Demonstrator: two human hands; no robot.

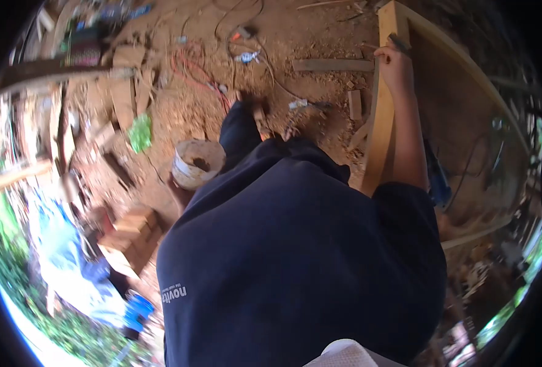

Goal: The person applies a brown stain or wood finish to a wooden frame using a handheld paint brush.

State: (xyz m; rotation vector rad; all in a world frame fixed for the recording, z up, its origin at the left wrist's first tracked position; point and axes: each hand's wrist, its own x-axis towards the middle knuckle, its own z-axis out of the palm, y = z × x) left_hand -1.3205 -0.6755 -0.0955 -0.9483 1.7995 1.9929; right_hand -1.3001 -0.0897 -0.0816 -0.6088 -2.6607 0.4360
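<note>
Both full: left hand (178, 192) clasping tub (197, 164), right hand (396, 68) gripping tool (399, 43) on wooden frame (378, 137); likely mid-coating, needing steady strokes next.

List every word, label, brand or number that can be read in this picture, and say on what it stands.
"novita": white print, turned sideways, on the dark blue shirt.
The small line next to it: too small to read.
On the white tub held by the left hand: no text can be seen.
On the green packet on the ground: too blurred to read.
</note>
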